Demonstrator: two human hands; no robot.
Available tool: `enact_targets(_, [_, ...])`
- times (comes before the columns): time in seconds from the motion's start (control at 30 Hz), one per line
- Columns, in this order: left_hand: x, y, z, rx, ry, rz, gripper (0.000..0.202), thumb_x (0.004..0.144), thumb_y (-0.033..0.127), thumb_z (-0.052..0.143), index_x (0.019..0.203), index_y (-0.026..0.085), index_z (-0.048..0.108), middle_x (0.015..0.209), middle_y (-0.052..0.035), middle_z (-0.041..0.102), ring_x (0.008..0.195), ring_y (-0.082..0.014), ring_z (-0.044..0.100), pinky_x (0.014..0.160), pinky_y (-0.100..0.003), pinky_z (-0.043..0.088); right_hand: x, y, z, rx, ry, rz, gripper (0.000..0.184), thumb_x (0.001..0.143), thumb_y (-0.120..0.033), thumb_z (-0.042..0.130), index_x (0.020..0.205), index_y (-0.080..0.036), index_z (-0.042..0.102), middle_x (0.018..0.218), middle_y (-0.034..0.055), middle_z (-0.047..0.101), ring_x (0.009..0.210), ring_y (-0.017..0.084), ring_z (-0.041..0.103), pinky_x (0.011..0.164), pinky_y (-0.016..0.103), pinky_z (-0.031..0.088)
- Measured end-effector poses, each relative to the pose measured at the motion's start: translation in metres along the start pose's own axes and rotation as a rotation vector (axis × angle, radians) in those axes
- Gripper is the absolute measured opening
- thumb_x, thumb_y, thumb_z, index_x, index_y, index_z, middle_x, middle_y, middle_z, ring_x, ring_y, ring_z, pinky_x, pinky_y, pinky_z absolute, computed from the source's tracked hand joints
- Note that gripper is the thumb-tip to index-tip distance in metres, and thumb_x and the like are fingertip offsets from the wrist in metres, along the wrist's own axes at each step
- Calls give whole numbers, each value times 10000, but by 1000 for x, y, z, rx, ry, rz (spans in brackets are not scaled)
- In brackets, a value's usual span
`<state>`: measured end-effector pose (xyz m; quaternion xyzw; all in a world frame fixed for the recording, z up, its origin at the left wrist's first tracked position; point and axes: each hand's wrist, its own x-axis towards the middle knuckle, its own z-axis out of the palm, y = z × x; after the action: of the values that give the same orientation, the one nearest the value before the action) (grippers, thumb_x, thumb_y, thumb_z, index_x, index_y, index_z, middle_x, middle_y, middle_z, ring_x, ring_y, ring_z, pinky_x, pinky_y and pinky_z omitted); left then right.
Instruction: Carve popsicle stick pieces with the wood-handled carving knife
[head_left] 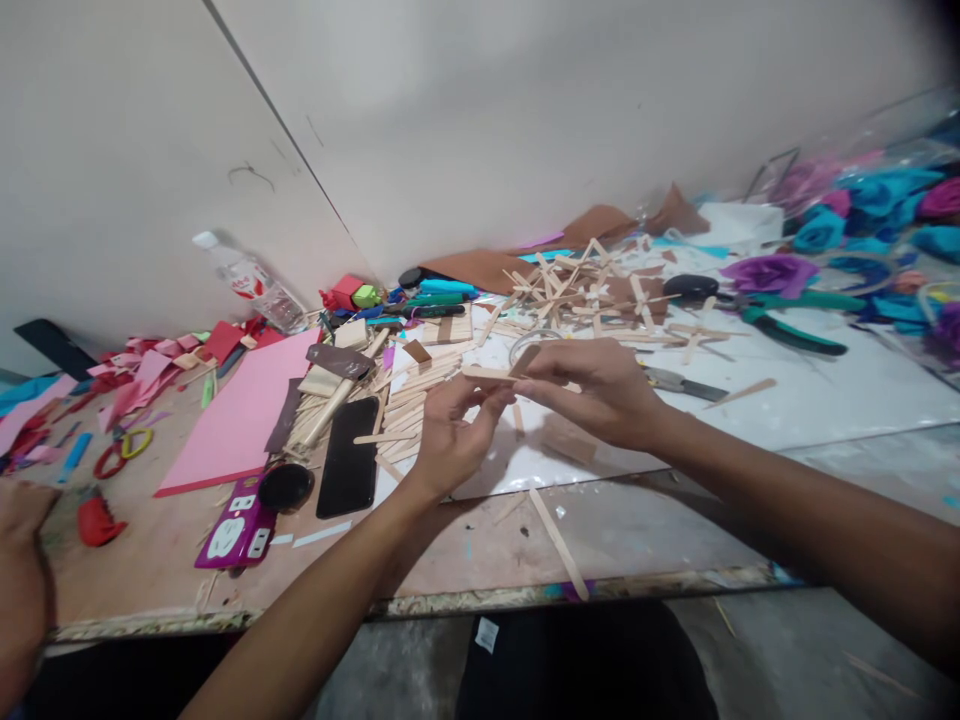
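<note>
Above the white sheet (645, 430), my left hand (459, 430) is closed with a wooden craft stick (486, 375) pinched between its fingers. Close against it, my right hand (600, 388) pinches a small brown strip (525, 360) beside the stick's right end; whether the two touch is hard to tell. Below the hands, a brown piece (568, 440) lies on the sheet. Several loose craft sticks (405, 410) spread out next to my left hand. Behind the hands, a pile of joined sticks (581, 285) rises, with a roll of clear tape (529, 345) partly hidden by my right hand.
A black phone (347, 458), a purple case (238, 525) and pink sheets (240, 415) lie left. Cutter (686, 383) and green-handled pliers (795, 325) lie right. A bottle (251, 283) leans on the wall. Another person's hand (22, 530) rests far left. One stick (559, 545) overhangs the table edge.
</note>
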<state>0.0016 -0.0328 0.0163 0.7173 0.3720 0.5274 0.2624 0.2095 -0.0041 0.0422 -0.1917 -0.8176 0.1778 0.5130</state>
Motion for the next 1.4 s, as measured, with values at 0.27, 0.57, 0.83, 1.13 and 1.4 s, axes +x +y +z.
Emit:
enact_targets(0.27, [0, -2, -2, 0, -32, 8, 171, 1005, 353, 718, 1028, 214, 814, 928, -63, 804, 852, -173, 748, 730, -294, 619, 4, 0, -9, -27, -77, -38, 133, 1023, -276, 714, 914, -202, 734, 762, 4, 692, 646, 120, 554, 632, 268, 424])
enact_targets(0.57, [2, 2, 0, -30, -44, -29, 165, 1004, 344, 725, 1015, 199, 804, 865, -50, 795, 791, -155, 750, 715, -283, 634, 1, 5, -5, 34, -66, 30, 142, 1013, -280, 726, 907, -189, 753, 705, -21, 649, 625, 108, 542, 596, 255, 388])
enact_targets(0.83, [3, 8, 2, -85, -45, -74, 213, 1011, 372, 715, 1017, 182, 810, 811, -53, 795, 666, -134, 735, 613, -255, 638, 3, 4, -5, 39, -61, 51, 226, 1037, -342, 693, 869, -219, 782, 718, -8, 691, 623, 116, 537, 576, 265, 370])
enact_targets(1.13, [4, 5, 0, -58, -71, -36, 179, 1024, 316, 699, 1029, 191, 827, 828, -46, 797, 679, -121, 722, 624, -238, 617, 3, 2, -4, 84, -66, 32, 207, 1029, -276, 708, 851, -207, 788, 712, -20, 691, 621, 98, 546, 581, 251, 368])
enact_targets(1.4, [6, 9, -4, 39, -67, 48, 107, 977, 230, 752, 986, 207, 856, 809, -32, 807, 702, -122, 724, 684, -246, 585, 1, 0, 0, 15, -13, 14, 138, 1003, -226, 738, 876, -174, 757, 695, -33, 657, 591, 83, 506, 568, 238, 358])
